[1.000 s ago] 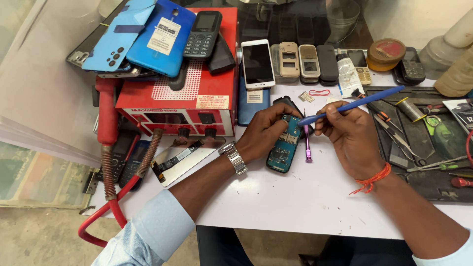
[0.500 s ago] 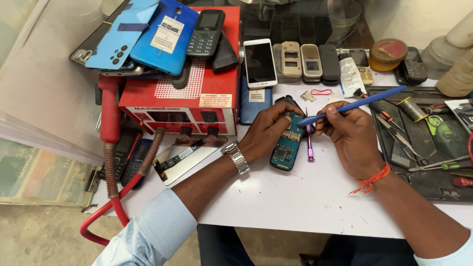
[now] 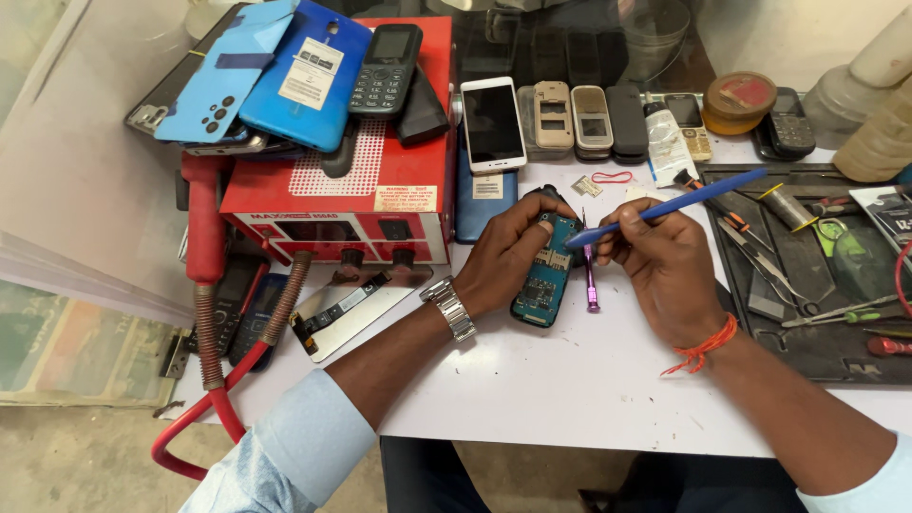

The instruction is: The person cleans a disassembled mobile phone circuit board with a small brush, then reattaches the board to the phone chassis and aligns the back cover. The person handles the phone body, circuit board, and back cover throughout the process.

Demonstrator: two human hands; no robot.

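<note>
The opened phone [image 3: 543,275] lies on the white table [image 3: 532,389] in front of the red box-shaped station [image 3: 351,204], its teal circuit board bare, flat and studded with small metal parts. The left hand [image 3: 508,256] curls around its top edge, fingers pressed on it. The right hand [image 3: 665,266] pinches a slim blue plastic pry tool [image 3: 665,206], tip touching the board. A purple screwdriver [image 3: 590,275] lies just beside.
</note>
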